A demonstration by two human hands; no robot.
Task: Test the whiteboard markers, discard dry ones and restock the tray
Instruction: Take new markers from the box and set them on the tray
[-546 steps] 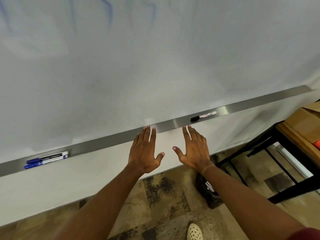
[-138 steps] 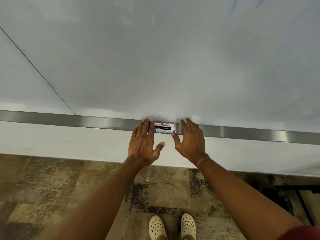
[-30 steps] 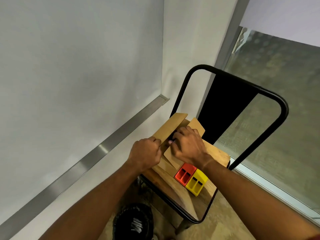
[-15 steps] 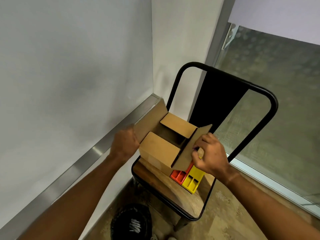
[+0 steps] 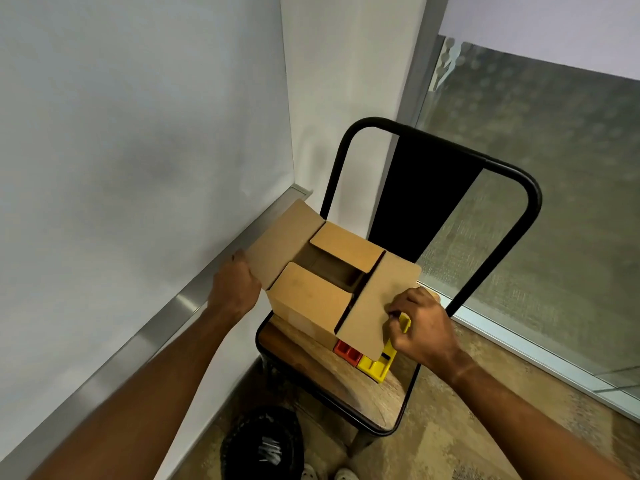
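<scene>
Both hands — left hand [image 5: 235, 289], right hand [image 5: 420, 323] — hold cardboard box [image 5: 311, 303] flaps open; inside hidden.

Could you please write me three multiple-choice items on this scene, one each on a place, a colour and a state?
1. Where does the cardboard box stand?
A. on the floor
B. on the chair seat
C. on the whiteboard tray

2. What colours are the two small plastic bins beside the box?
A. blue and green
B. black and white
C. red and yellow

3. How do the box's two long flaps stand?
A. both taped shut
B. both spread outward, one held by each hand
C. one torn off

Key:
1 B: the box sits on the wooden seat of the black-framed chair.
2 C: a red bin and a yellow bin show under the right flap.
3 B: the left hand holds the left flap back, and the right hand grips the right flap's edge.
</scene>
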